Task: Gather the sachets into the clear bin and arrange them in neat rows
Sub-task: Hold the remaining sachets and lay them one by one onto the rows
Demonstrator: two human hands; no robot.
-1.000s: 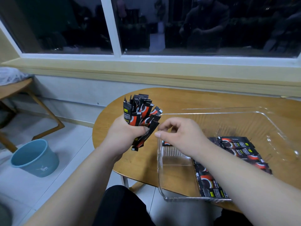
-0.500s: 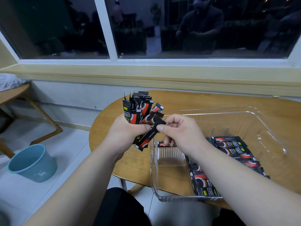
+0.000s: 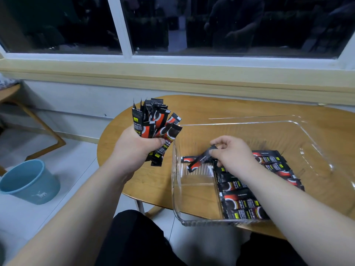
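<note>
Placement of one sachet in hand. Left hand (image 3: pixel 134 148) gripping a fanned bundle of black-and-red foil sachets (image 3: pixel 153 123) upright over the round wooden surface (image 3: pixel 149 181), at nine o'clock from the clear plastic bin (image 3: pixel 176 189). Right hand (image 3: pixel 232 154) inside the bin, pinching a single black-and-red sachet (image 3: pixel 199 160) by its upper end, tilted, low end toward eight o'clock. Laid rows (image 3: pixel 240 200) filling the floor from six to three o'clock. Next, probably: level it, align beside the lone flat sachet (image 3: pixel 186 159) at ten o'clock, release, draw another.
</note>
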